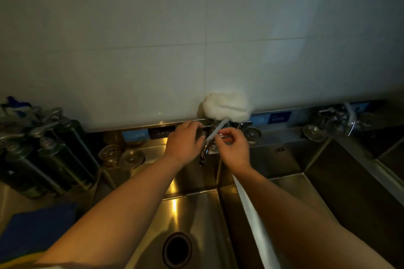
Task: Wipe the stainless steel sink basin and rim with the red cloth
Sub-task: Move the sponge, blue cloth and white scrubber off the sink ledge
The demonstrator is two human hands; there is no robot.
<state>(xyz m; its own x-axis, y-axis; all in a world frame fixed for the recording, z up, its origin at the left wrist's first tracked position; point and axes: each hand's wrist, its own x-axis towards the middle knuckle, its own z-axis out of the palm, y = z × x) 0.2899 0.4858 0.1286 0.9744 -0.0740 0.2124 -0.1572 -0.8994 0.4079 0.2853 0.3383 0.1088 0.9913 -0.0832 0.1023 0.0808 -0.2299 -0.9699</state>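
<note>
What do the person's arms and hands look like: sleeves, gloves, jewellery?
The left forearm and right forearm are bare along their whole visible length; no sleeve shows. The left hand and right hand wear no gloves. No watch, band or ring shows on either wrist or on the fingers in view, though the dim light could hide a small one.

**Camera Placement: Single Head View**

One view is supplied, taken from a wide-angle camera worn on the person's head. It is directed forward and downward over the sink basin (196, 214), and the tiled wall (153, 28) fills the upper half. The scene is viewed at close range. The left hand (183, 140) and right hand (234, 148) are framed near centre, at the faucet (204, 153).
</note>
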